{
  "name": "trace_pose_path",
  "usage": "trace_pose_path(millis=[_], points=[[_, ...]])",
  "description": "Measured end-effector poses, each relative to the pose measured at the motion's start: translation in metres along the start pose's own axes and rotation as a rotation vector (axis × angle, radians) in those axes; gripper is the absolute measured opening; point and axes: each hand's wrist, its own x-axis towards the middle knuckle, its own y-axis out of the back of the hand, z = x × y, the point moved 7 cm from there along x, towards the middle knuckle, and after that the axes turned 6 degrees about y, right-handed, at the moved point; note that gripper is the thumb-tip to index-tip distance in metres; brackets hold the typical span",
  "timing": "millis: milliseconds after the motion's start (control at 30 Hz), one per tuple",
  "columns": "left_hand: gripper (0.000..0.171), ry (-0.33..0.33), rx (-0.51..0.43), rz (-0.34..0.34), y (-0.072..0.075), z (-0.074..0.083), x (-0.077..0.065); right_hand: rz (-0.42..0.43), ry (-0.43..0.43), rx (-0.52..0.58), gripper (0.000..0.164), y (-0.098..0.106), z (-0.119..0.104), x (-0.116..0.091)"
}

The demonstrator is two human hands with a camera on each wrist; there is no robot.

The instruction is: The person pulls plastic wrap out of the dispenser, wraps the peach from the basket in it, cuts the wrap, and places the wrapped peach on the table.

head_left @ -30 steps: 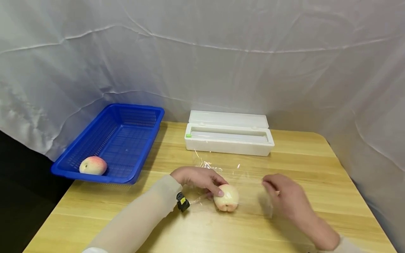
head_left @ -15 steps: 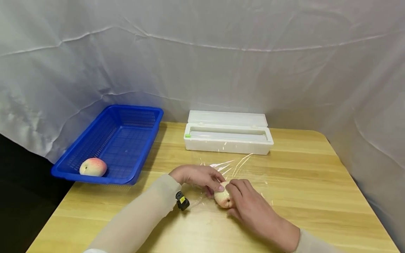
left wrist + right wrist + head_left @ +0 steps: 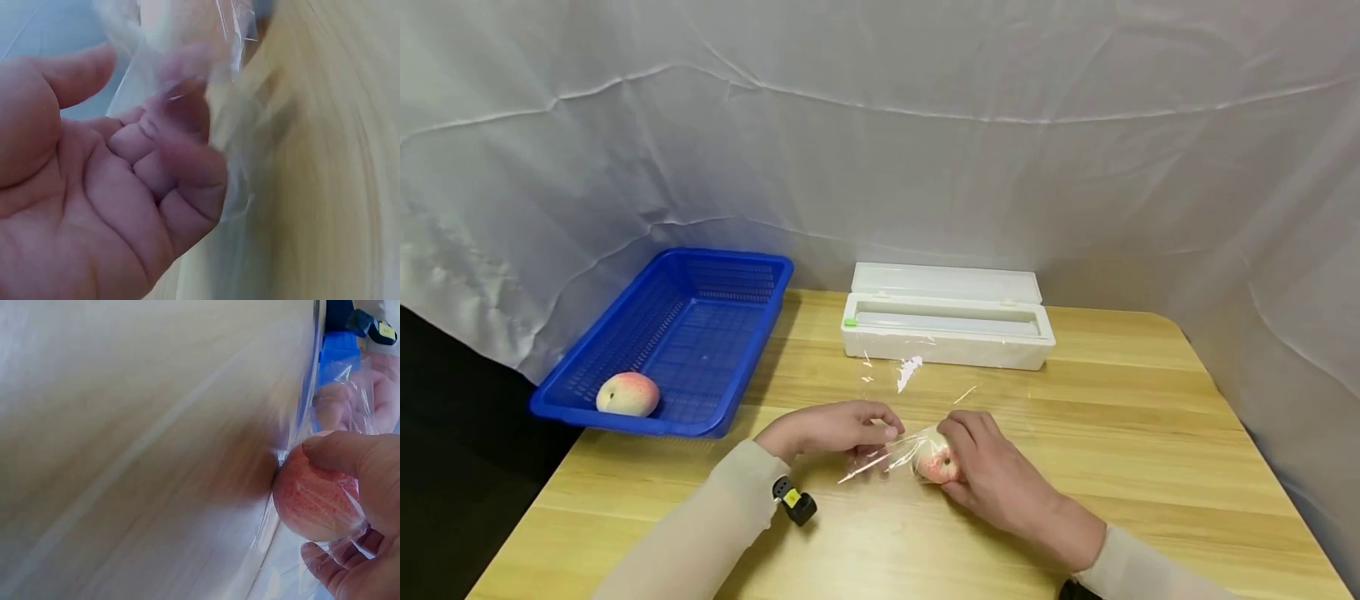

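A pale peach (image 3: 938, 461) with a pink end sits on the wooden table under clear plastic wrap. My right hand (image 3: 996, 475) grips it from the right through the film. In the right wrist view the thumb (image 3: 334, 453) lies over the peach (image 3: 315, 500), fingers on the opposite side. My left hand (image 3: 842, 429) is just left of the peach at a raised, creased flap of plastic wrap (image 3: 880, 458). In the left wrist view its fingers bend loosely among the film, blurred, with the thumb (image 3: 87, 72) standing apart from them.
A blue plastic basket (image 3: 763, 333) stands at the left with a second peach (image 3: 628, 394) in its near corner. Behind the hands is a white wrap dispenser (image 3: 947, 346), lid up, with a green tab (image 3: 850, 322). A grey cloth (image 3: 880, 125) hangs behind the table.
My right hand has come in from the right, bringing its side of the film over the peach, and now grips it. The left hand has let go of the peach and drawn leftward.
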Motion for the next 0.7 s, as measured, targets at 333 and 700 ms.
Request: trace_pose_path(millis=[333,700], points=[[0.016,-0.007,0.114,0.184,0.024,-0.01,-0.012,-0.032,-0.017,0.031,0.07,-0.001,0.005,0.006],[0.019,-0.37,0.783,0.765,-0.011,0.071,-0.049,-0.035,-0.054,0.093,0.071,0.0,0.013,0.006]])
